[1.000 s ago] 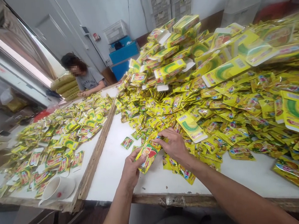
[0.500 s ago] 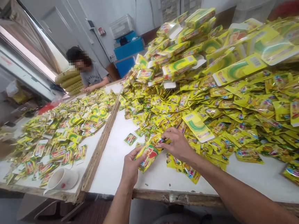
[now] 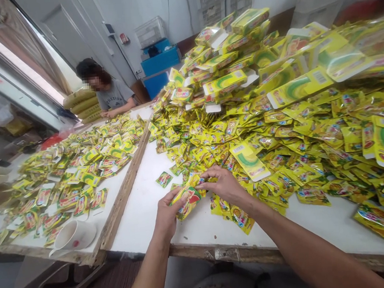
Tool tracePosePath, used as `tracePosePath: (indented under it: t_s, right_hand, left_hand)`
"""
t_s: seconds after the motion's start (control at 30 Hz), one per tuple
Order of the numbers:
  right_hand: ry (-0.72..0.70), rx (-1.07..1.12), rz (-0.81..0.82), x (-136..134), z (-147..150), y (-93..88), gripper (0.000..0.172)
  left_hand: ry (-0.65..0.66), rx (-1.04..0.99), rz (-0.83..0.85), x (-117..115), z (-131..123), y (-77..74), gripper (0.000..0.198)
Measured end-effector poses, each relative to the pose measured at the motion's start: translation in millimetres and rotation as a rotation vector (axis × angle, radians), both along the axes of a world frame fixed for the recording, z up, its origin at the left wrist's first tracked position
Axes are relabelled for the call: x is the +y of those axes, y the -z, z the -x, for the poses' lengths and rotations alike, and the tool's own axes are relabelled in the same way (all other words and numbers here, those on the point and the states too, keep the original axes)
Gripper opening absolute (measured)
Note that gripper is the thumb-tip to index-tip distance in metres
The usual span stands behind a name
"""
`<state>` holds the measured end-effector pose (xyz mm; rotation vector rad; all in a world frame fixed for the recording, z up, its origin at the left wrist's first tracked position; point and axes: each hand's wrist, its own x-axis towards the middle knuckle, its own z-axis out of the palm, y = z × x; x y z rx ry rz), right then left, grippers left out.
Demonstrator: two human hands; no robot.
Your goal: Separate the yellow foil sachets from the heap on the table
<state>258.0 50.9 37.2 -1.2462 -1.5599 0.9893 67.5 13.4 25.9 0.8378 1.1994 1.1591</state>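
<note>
Near the table's front edge, my left hand [image 3: 165,214] grips a small yellow-green carton [image 3: 188,201] with a red fruit picture, thumb on its printed face. The carton tilts up toward its far right end. At that end my right hand [image 3: 225,187] has its thumb and fingers pinched together, touching the carton's opening. What lies between those fingertips is too small to make out. Just left of the big heap lies a single green-and-yellow sachet [image 3: 164,179]. Behind my right hand, a flat yellow carton [image 3: 250,160] rests on the sachets [image 3: 281,163].
Yellow cartons [image 3: 225,83] are piled high on the sachets at the back right. A wooden strip [image 3: 125,190] divides the table; beyond it lie many filled-looking packs [image 3: 80,171] and a white cup [image 3: 73,237]. Another person [image 3: 112,97] sits at the far left end.
My right fingers have moved left, closer against the carton's end. The shiny yellow sachet seen there between hand and carton now shows much less. The view has shifted slightly.
</note>
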Motion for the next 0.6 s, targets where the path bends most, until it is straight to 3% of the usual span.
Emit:
tracePosePath:
  t_s: [0.13,0.33,0.43,0.6]
  right_hand:
    - [-0.032,0.07,-0.021,3.9,-9.7,-9.1,0.029]
    - [-0.098,0.142,0.156,4.3,-5.6,-4.4,0.034]
    - [-0.008,0.079,0.05,1.1,2.0,-0.8,0.036]
    - [0.038,-0.047,-0.098,1.4,-0.1,-1.3,0.023]
  left_hand:
    - [-0.049,-0.146,0.07,0.4,-1.2,1.5,0.045]
    - [-0.101,-0.162,0.036,0.1,0.2,-0.3,0.051]
    - [-0.082,-0.087,0.011,-2.2,-0.9,2.4,0.05]
    - [-0.052,-0.06,0.035,-4.1,-4.6,5.2,0.05]
